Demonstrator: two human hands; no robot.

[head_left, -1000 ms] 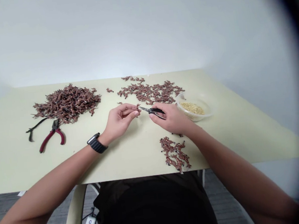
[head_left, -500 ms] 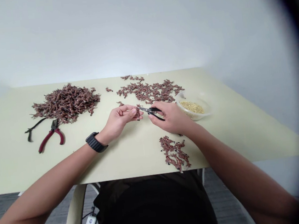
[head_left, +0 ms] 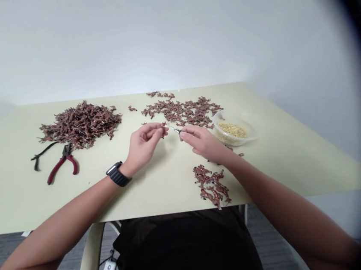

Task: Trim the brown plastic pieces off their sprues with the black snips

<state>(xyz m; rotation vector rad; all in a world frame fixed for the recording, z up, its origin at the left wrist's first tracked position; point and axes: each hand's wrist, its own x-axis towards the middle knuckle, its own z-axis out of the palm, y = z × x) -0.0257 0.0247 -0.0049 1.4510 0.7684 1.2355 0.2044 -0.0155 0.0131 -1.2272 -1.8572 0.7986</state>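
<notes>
My left hand [head_left: 144,142], with a black watch on the wrist, pinches a small brown piece [head_left: 163,128] between thumb and fingertips above the pale table [head_left: 19,199]. My right hand [head_left: 202,141] is closed round small pliers [head_left: 176,130]; only the metal tip shows, pointing at the brown piece. Both hands meet near the table's middle.
A big heap of brown pieces [head_left: 81,124] lies at the back left, with red-handled pliers [head_left: 61,163] and a black tool [head_left: 42,153] beside it. A flatter spread of pieces [head_left: 184,111] lies behind my hands, a small pile [head_left: 212,185] near the front edge. A clear bowl of yellowish bits [head_left: 234,131] stands right.
My right hand turned over and moved slightly away, so the pliers' dark handles are now hidden under it. My left hand raised the brown piece a little.
</notes>
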